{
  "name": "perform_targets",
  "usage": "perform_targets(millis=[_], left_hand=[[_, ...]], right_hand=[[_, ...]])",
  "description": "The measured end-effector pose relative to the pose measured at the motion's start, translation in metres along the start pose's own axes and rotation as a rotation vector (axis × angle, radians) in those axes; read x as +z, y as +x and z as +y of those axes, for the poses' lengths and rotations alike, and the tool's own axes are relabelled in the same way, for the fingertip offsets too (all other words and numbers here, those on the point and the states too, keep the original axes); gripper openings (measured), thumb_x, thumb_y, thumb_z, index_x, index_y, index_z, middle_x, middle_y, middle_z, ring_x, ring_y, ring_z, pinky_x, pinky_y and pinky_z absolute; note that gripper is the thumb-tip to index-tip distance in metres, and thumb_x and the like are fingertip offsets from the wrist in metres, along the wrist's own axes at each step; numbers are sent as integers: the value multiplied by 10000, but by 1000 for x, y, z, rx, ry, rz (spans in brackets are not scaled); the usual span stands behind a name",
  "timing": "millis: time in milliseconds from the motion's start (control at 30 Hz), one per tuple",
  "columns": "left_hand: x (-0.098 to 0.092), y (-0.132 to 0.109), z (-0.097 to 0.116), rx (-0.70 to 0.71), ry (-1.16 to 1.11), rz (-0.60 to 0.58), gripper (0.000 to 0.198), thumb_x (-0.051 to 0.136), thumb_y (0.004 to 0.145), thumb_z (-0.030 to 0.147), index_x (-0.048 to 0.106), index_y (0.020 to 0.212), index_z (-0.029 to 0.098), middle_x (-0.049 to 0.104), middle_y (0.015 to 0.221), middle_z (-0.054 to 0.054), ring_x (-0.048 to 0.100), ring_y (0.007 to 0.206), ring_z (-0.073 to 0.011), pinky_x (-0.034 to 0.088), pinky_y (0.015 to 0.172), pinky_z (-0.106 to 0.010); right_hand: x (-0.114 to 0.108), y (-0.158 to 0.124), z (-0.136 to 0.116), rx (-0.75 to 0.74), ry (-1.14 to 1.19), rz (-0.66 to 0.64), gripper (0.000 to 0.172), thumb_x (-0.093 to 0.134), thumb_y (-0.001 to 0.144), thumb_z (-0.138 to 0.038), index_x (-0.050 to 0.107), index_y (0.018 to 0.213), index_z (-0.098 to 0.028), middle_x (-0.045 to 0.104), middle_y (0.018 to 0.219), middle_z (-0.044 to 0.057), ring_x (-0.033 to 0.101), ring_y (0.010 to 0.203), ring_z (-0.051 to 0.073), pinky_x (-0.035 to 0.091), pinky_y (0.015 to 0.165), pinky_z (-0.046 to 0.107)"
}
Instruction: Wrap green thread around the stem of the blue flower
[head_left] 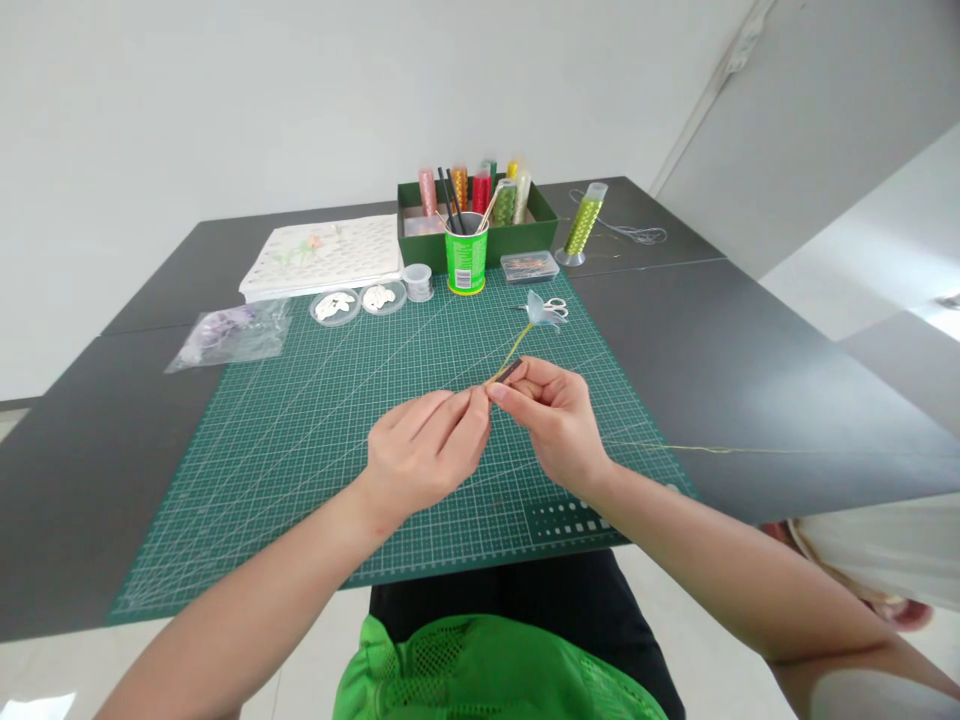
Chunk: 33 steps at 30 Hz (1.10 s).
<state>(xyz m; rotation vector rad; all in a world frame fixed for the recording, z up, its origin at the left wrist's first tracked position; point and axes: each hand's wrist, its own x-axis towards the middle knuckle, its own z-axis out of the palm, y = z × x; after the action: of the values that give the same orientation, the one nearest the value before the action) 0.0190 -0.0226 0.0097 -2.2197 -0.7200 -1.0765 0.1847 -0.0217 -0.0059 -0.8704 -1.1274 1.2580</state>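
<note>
Over the green cutting mat (285,430), my left hand (426,445) is closed, its fingertips pinching the lower end of a thin yellow-green stem (517,345). At the stem's top is a pale blue artificial flower (541,311), tilted up and to the right. My right hand (559,415) is closed too, touching the left fingertips, with a small flat dark brown strip (509,371) between thumb and fingers, lying along the stem. What the curled right fingers cover is hidden. Yellow-green thread (712,449) runs rightward from near the right hand across the table.
Scissors (555,308) lie behind the flower. Farther back are a green can (466,262) with sticks, a clear case (529,266), a box (420,250) of thread spools and a green spool (584,225). Left are dishes (335,307) of white pieces, a white board (262,280) and a plastic bag (247,340).
</note>
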Motion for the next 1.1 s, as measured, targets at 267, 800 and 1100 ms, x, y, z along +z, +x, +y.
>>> perform_targets(millis=[267, 800, 1100], left_hand=[[2, -1, 0, -133, -152, -12, 108, 702, 877, 77, 653, 870, 172, 772, 766, -2, 719, 663, -163, 565, 613, -285], [1, 10, 7, -1165, -1294, -148, 172, 626, 890, 199, 597, 720, 204, 669, 674, 26, 671, 633, -122, 585, 637, -252], [3, 9, -7, -1287, -1532, -305, 158, 680, 869, 285, 633, 748, 195, 706, 663, -4, 704, 607, -144, 606, 596, -251]], right_hand=[[2, -2, 1, -42, -9, -13, 228, 765, 852, -336, 644, 728, -189, 314, 527, -93, 229, 511, 74, 212, 502, 263], [2, -7, -4, -358, -381, 23, 122, 702, 912, -205, 677, 794, -186, 276, 525, -107, 232, 469, 57, 227, 451, 233], [-1, -6, -5, -173, -204, -9, 167, 725, 918, -334, 710, 825, -196, 319, 515, -97, 299, 491, 83, 370, 534, 273]])
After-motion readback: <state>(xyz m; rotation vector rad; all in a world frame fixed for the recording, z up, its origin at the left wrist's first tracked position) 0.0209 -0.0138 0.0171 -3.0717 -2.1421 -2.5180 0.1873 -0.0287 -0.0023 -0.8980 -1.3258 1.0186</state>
